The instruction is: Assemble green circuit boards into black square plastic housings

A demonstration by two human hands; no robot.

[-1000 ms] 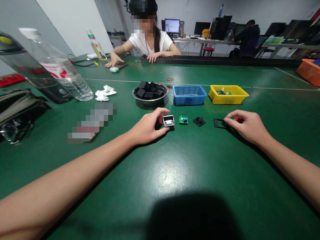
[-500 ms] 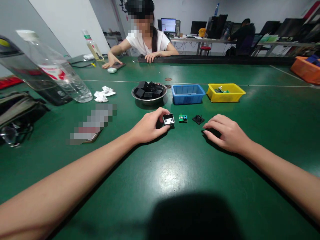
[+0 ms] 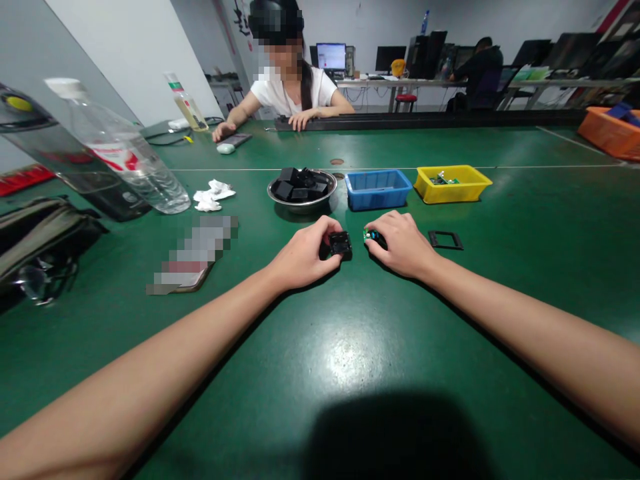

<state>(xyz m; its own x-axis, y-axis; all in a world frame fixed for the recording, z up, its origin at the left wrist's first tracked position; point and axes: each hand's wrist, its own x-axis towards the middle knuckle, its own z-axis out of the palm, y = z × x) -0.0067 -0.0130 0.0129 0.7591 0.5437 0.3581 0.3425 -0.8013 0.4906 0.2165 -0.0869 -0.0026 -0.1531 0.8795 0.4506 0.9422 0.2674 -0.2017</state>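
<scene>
Between the thumb and fingers of my left hand (image 3: 306,255) is a small black open-topped plastic case (image 3: 341,245), its hollow side facing up toward me. Just to its right, my right hand (image 3: 400,244) pinches a small green circuit board (image 3: 367,235) that carries a dark part with a blue spot. The palm and fingers hide much of the board and whatever lies beneath them. A flat black rectangular frame (image 3: 447,240) lies on the green table (image 3: 280,360) to the right of my right hand.
Behind my hands stand a metal bowl (image 3: 303,208) of black cases, a blue bin (image 3: 379,193) and a yellow bin (image 3: 453,187) with circuit boards. Bottles (image 3: 145,177), tissue (image 3: 214,195) and a phone (image 3: 193,263) are at left. Across the table sits a person (image 3: 295,93).
My right hand has moved left from beside the small black part onto the circuit board. The black frame now shows. The case in my left hand has turned and its inside looks darker.
</scene>
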